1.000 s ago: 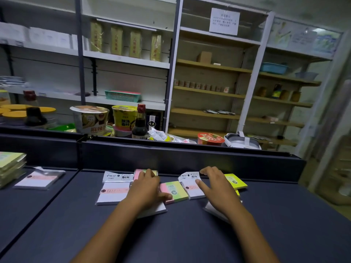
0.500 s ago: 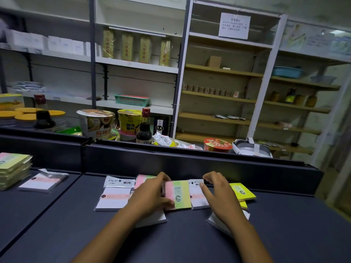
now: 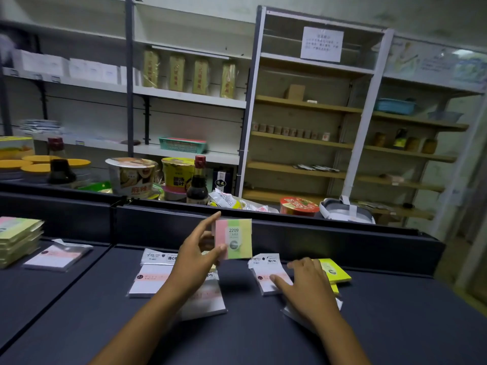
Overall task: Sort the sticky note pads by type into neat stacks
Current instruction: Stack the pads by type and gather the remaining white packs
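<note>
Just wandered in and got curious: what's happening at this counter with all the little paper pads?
A person is sorting sticky note pads on a dark counter. The left hand holds a pink, green and yellow striped pad up off the surface. The right hand rests on a white pad, beside yellow pads. A stack of striped pads sits at the far left.

Counter (image 3: pixel 395 325): dark matt surface, smooth as far as I can see, no glare. Multicolour pad (image 3: pixel 234 239) in my left hand (image 3: pixel 196 262): paper in pastel bands, with a faint sheen that suggests clear film wrap. White pads (image 3: pixel 150 284): paper under glossy plastic wrap that catches the light at the edges. Yellow pad (image 3: pixel 333 270): bright paper; I cannot tell its finish. Back shelves (image 3: pixel 303 139): bare wood boards, matt, in white-painted uprights. Soy sauce bottle (image 3: pixel 197 184): dark and glossy.
</note>
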